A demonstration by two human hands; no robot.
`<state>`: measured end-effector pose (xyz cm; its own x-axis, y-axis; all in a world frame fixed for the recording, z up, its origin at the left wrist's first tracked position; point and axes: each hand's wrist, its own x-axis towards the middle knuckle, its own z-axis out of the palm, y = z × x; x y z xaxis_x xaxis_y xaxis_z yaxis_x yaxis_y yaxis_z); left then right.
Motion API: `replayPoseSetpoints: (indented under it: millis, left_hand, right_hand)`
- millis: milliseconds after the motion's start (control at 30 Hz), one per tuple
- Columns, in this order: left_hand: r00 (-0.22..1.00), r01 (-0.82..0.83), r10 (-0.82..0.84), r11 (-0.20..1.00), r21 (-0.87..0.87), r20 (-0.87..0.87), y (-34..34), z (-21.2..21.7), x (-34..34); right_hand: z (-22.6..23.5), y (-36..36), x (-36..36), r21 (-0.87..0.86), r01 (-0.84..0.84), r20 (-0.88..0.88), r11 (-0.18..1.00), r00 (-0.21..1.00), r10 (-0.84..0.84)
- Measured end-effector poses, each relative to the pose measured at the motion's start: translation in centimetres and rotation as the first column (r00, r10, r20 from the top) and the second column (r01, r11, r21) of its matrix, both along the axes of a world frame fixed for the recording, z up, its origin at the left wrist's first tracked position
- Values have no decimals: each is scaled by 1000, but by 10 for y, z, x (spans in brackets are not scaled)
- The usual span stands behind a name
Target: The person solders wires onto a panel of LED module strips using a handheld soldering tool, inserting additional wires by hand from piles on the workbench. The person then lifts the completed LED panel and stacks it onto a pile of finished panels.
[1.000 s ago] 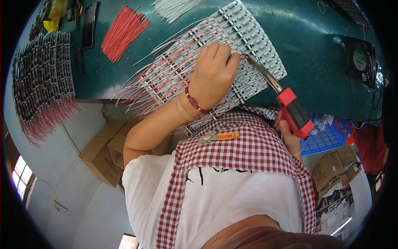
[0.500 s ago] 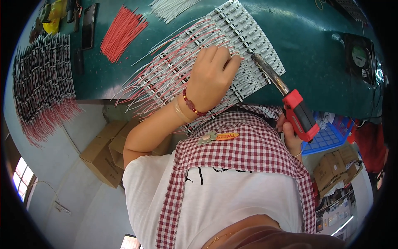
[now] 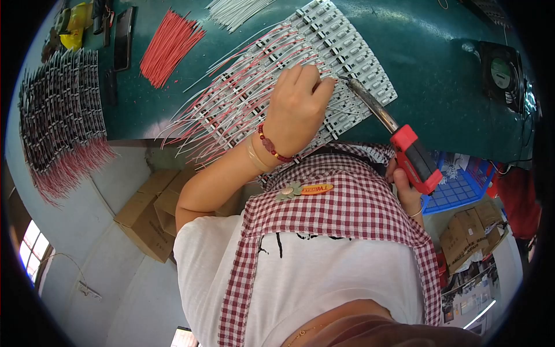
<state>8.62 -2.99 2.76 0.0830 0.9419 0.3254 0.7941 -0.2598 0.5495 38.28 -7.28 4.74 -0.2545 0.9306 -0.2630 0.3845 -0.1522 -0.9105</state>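
A panel of many small grey circuit modules point(image 3: 361, 69) lies slanted on the green bench, with red and white wires point(image 3: 231, 95) fanning out over its left part. My left hand point(image 3: 298, 101) is over the middle of the panel, thumb and forefinger pinched together at the modules. Whatever they pinch is too small or hidden to make out. In my right hand point(image 3: 406, 189) is the red and black handle of a soldering gun point(image 3: 413, 156), held near the bench's front edge. Its metal tip points up and left, close beside my left fingertips, at the modules.
A bundle of red wires point(image 3: 171, 49) and a bundle of white wires point(image 3: 237, 11) lie behind the panel. Wired module strips point(image 3: 62, 110) hang over the bench's left end. A phone point(image 3: 123, 39) lies nearby. At right stands a black fan-like device point(image 3: 502, 75); below is a blue basket point(image 3: 454, 188).
The soldering gun's tip has shifted slightly left, nearer my left fingertips, and its handle has moved a little left too. My left hand stays almost in place, still pinched.
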Motion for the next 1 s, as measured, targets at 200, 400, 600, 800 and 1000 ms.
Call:
replayPoseSetpoints:
  millis: [200, 400, 600, 800, 1000]
  left_hand:
    - [999, -39, 39, 999, 28, 22, 2, -2, 1]
    - [999, -52, 51, 998, 24, 8, 3, 0, 3]
    - [998, -60, 61, 998, 15, -21, 4, -2, 4]
    - [998, -55, 55, 999, 1, -27, 3, 2, 4]
    - [998, -45, 44, 998, -35, -39, -1, 10, -6]
  right_hand:
    - [-2, 1, 2, -19, -41, -6, 999, 999, 40]
    - [-7, 3, 9, 7, -133, 136, 991, 982, 130]
    - [-1, 1, 3, 30, -93, 74, 995, 993, 90]
    - [-5, -5, 11, 7, -9, 15, 1000, 1000, 9]
    - [-6, -4, 9, 19, -8, 7, 1000, 1000, 7]
